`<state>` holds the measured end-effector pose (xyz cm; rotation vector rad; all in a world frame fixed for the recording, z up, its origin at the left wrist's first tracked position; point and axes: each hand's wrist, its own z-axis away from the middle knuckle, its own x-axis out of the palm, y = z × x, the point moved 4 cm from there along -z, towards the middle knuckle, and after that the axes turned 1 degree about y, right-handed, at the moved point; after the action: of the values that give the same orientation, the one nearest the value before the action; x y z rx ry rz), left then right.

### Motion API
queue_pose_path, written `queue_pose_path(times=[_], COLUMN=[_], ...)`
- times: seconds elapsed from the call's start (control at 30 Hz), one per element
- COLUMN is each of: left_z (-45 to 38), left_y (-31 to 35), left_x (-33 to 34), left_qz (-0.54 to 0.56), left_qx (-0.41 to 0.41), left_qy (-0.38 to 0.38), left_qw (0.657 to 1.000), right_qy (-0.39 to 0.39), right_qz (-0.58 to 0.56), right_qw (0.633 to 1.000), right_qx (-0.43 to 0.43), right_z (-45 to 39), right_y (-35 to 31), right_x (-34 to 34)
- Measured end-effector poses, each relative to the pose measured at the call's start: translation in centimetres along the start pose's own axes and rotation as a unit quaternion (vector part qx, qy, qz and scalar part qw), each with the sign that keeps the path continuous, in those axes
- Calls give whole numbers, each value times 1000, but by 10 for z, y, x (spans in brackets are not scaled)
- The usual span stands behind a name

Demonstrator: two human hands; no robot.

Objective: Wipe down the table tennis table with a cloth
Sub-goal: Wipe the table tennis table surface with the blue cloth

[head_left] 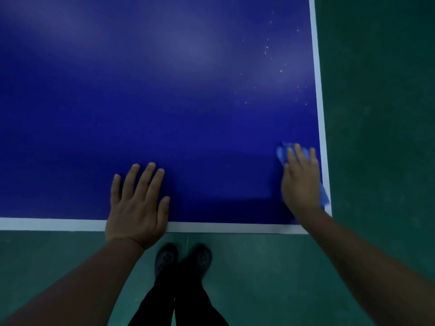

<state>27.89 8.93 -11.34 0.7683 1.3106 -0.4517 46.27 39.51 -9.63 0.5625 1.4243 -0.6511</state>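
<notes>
The blue table tennis table [164, 102] fills the upper view, with white lines along its near and right edges. My right hand [300, 180] presses flat on a light blue cloth [282, 152] at the near right corner; the cloth shows past my fingertips and beside my palm at the right edge, and both look blurred. My left hand [137, 203] lies flat on the table at the near edge, fingers spread, holding nothing. Small white specks [281, 71] dot the surface near the right edge, farther from me than the cloth.
Green floor [381, 114] lies to the right of the table and below its near edge. My feet in dark shoes [183, 260] stand close to the near edge. Pale reflections of light streak the far part of the table.
</notes>
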Motion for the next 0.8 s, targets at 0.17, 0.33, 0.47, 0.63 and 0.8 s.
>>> queue_pose_path(times=[0.17,0.33,0.47,0.63,0.8], left_z=[3,3,3,4,20], left_y=[-1,-3,-4,-7,31], left_x=[-4,-7,-13,-21,-14], left_qz=[37,59,113,162,126], left_qx=[-17,-17,-14,-68,-105], left_qy=[49,81,83,96,153], left_qw=[998,995,990,980,974], right_qy=[69,30,-6,-37,6], right_qz=[-63,-73,-59,-14,-56], right_qw=[982,929,912,971,998], right_qx=[-165,-361,-406,-235,-39], right_z=[-29,8,71,54,3], right_y=[-118,-176,-124,-8,44], right_x=[5,17,23,9,-12])
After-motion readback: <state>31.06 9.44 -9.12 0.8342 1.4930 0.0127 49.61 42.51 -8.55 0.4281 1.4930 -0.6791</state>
